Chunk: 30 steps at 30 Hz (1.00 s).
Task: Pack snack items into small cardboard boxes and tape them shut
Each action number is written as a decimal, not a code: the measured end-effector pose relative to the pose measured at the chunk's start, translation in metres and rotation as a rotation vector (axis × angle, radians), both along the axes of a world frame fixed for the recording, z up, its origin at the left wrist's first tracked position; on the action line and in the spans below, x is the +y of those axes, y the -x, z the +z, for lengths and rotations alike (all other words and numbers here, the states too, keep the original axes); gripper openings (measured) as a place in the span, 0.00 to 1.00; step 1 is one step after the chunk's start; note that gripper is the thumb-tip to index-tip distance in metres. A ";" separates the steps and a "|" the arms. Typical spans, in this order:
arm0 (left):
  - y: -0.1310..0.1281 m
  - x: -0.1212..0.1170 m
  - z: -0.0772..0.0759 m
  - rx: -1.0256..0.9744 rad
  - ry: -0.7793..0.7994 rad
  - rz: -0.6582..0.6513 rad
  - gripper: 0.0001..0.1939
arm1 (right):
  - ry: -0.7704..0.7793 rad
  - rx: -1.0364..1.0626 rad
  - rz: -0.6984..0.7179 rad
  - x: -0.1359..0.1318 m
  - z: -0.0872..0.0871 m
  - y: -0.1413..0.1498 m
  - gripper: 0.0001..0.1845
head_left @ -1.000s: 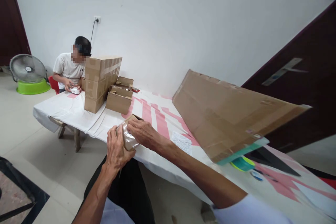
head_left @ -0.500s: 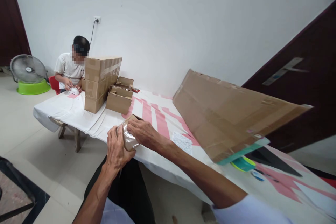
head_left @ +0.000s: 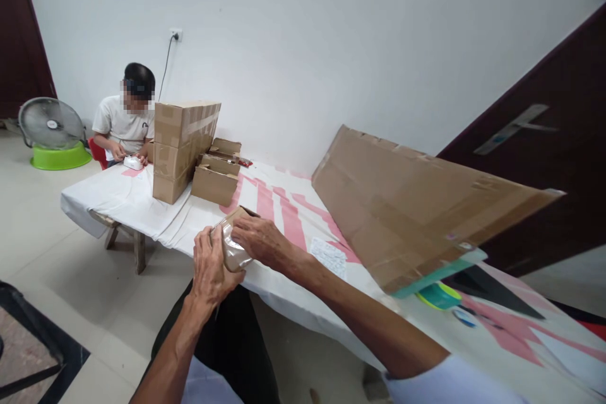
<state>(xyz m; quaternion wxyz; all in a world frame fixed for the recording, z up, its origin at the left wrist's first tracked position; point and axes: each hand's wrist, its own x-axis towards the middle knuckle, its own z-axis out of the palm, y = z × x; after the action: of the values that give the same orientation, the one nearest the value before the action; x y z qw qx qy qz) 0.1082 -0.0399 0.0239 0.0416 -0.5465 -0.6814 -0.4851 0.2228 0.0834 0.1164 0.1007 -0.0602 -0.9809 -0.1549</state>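
A small cardboard box (head_left: 235, 257) with shiny clear tape or film on its face is held at the table's near edge. My left hand (head_left: 211, 265) wraps round its left side and underside, thumb below. At its upper right, my right hand (head_left: 255, 237) bends its fingers against the shiny face; what the fingertips pinch, if anything, is hidden. Farther back stand open cardboard boxes (head_left: 214, 186) beside a stack of taped cartons (head_left: 170, 154).
The table (head_left: 118, 196) has a white and pink cover. A large cardboard carton (head_left: 416, 202) leans at the right, near a green tape roll (head_left: 439, 296). Across the table a person (head_left: 124, 120) handles a white object (head_left: 133, 163). A fan (head_left: 52, 125) stands at far left.
My hands and the small box stay almost in place. The person across the table has shifted slightly left, the head turned a little.
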 end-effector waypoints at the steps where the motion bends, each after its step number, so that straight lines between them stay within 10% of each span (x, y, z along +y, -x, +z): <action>1: 0.000 0.000 0.000 0.001 -0.002 -0.001 0.54 | -0.004 -0.003 -0.006 0.000 0.000 0.000 0.12; 30: -0.002 -0.002 0.000 -0.013 0.042 -0.009 0.56 | -0.071 -0.084 -0.098 -0.009 0.008 0.004 0.12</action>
<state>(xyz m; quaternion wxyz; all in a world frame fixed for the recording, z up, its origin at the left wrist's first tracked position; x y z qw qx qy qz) 0.1097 -0.0421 0.0241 0.0234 -0.5473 -0.6892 -0.4743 0.2189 0.0748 0.1249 0.0541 -0.0980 -0.9740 -0.1969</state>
